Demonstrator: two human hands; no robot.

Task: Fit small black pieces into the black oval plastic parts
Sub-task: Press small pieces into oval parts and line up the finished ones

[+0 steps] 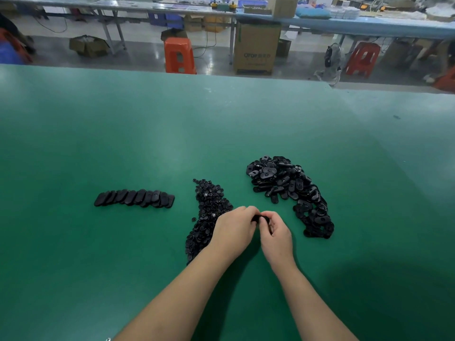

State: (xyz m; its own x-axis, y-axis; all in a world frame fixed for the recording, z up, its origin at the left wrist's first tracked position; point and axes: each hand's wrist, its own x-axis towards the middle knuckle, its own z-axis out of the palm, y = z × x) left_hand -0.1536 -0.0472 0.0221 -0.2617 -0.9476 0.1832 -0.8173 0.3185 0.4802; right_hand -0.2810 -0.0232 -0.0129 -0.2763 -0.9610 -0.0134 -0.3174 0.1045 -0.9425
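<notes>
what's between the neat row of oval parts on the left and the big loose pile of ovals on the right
In the head view, the pile of small black pieces lies between the row and the loose oval pile.

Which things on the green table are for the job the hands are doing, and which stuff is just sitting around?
For the job:
- oval part held between left hand and right hand
- heap of small black pieces
- pile of oval parts
- neat row of oval parts

Just sitting around:
- orange stool
- cardboard box
- red stool
</notes>
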